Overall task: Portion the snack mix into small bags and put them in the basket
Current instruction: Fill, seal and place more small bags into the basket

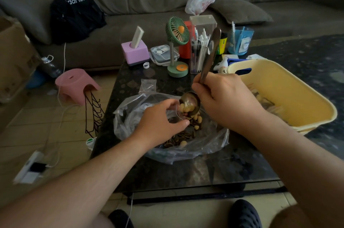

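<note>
A big clear plastic bag (130,112) lies open on the dark table and holds the snack mix (178,136) of striped seeds and pale nuts. My left hand (160,121) pinches the mouth of a small clear bag (177,111) just above the mix. My right hand (225,101) grips the handle of a metal spoon (191,103), whose bowl is tilted with pale nuts at the small bag's opening. The yellow basket (290,90) stands to the right of my right hand, with a few filled small bags inside, partly hidden by my wrist.
An unused small clear bag (148,84) lies behind the big one. At the table's back stand a green desk fan (176,45), a purple box (135,52), a clear pen holder (202,41) and a blue cup (240,40). A pink stool (76,84) and a wire rack (93,114) are on the floor at left.
</note>
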`<action>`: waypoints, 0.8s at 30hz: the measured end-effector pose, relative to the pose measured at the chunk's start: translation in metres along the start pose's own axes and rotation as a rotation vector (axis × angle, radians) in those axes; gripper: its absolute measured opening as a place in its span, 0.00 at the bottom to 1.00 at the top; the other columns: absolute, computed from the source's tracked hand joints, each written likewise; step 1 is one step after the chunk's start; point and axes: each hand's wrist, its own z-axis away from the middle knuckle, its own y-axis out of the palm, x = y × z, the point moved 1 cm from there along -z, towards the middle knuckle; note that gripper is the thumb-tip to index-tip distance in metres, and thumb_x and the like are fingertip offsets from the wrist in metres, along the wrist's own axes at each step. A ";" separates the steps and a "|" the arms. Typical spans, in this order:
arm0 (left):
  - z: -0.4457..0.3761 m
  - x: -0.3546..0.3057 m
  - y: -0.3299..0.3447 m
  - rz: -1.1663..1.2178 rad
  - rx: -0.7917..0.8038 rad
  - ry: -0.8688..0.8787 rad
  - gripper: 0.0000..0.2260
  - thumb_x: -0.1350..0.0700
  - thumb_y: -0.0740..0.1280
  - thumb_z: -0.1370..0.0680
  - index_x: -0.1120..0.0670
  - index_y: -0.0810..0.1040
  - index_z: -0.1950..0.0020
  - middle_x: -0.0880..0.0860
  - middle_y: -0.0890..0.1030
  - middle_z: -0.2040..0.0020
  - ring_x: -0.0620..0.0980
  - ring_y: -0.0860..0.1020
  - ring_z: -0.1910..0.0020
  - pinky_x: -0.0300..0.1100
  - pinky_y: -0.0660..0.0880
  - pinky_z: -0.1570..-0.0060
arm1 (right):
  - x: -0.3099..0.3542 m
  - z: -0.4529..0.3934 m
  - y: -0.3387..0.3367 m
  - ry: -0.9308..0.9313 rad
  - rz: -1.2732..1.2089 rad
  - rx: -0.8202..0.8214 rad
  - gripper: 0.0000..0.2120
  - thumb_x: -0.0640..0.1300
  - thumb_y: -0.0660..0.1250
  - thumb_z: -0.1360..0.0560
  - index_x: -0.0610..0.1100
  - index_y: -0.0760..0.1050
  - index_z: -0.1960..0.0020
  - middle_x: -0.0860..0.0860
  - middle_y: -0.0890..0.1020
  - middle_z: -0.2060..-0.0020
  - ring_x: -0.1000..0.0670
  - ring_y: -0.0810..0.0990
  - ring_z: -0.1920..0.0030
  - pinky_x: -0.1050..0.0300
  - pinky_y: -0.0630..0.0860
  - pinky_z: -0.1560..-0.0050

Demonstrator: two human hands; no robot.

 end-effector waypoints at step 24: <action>0.001 0.000 -0.003 0.061 0.010 -0.068 0.19 0.42 0.79 0.27 0.34 0.75 0.41 0.33 0.79 0.44 0.32 0.76 0.41 0.32 0.70 0.43 | 0.005 0.003 0.006 -0.066 0.003 0.004 0.10 0.48 0.63 0.16 0.43 0.80 0.46 0.50 0.81 0.59 0.46 0.79 0.60 0.45 0.78 0.59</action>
